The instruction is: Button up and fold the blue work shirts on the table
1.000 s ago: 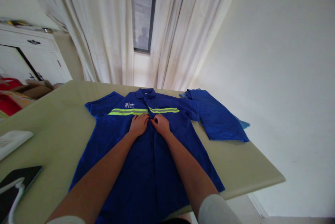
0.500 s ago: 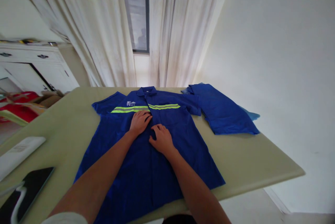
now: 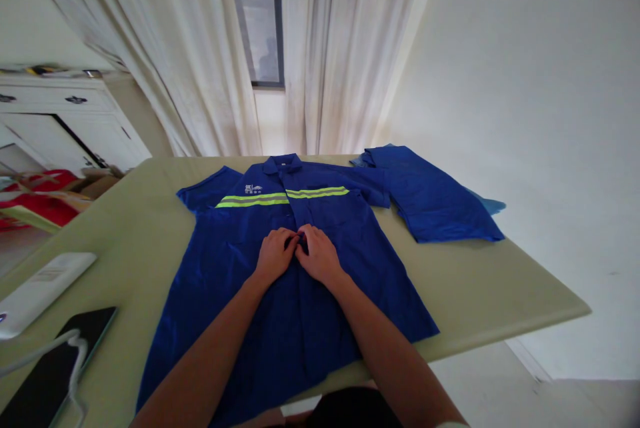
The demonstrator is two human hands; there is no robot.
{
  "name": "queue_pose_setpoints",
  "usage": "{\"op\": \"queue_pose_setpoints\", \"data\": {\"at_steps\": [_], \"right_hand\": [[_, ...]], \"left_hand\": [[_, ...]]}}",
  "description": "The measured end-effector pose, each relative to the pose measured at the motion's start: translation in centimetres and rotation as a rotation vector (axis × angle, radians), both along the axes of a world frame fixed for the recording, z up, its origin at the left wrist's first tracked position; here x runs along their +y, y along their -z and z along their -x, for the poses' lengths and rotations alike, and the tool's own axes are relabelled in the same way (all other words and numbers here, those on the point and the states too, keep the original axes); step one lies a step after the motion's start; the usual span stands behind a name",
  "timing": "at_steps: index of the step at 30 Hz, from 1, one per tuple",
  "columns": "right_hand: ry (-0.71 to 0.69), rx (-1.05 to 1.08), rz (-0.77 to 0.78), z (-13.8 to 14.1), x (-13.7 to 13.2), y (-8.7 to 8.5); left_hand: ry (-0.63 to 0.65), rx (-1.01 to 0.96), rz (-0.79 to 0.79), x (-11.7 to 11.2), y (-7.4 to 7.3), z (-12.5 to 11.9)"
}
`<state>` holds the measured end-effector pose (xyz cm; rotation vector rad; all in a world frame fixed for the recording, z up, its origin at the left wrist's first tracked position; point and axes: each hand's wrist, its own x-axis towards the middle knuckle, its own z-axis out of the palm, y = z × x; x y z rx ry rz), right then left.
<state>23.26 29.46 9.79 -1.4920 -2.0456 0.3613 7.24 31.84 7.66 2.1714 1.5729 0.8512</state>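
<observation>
A blue short-sleeved work shirt lies front up on the table, its collar at the far side. A yellow-green and grey reflective band crosses the chest, and a white logo sits above it on the left. At the front placket below the band, my left hand and my right hand meet, fingertips together. Both are closed in a pinch on the shirt's front edge, with a little cloth raised between them. Whether a button is in the fingers is hidden.
A folded blue garment lies at the table's right, over lighter blue cloth. On the left are a white oblong device and a dark phone with a white cable. A white cabinet and red bags stand beyond the pale green table.
My left hand has moved down from the reflective band, and my right hand has come slightly up to it. Both have closed on the placket. The view has shifted slightly.
</observation>
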Motion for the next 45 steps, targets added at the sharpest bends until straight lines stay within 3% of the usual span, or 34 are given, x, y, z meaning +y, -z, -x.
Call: {"op": "queue_pose_setpoints", "data": {"at_steps": [7, 14, 21, 29, 37, 45], "right_hand": [[-0.029, 0.097, 0.065, -0.2, -0.2, -0.1], [-0.024, 0.081, 0.104, -0.8, -0.1, -0.2], [-0.138, 0.045, 0.121, -1.4, 0.1, -0.6], [-0.006, -0.085, 0.093, -1.9, 0.6, -0.8], [-0.142, -0.119, 0.094, -1.5, 0.3, -1.0], [-0.043, -0.183, 0.002, -0.9, 0.0, -0.8]], "left_hand": [[0.032, -0.253, 0.202, 0.4, -0.8, 0.5], [0.057, -0.181, 0.138, 0.5, -0.3, 0.4], [0.166, -0.161, 0.154, 0.2, -0.9, 0.7], [0.064, -0.09, 0.125, 0.6, -0.6, 0.6], [-0.027, -0.163, 0.138, 0.5, -0.2, 0.2], [-0.018, -0.258, 0.179, 0.7, -0.2, 0.2]]}}
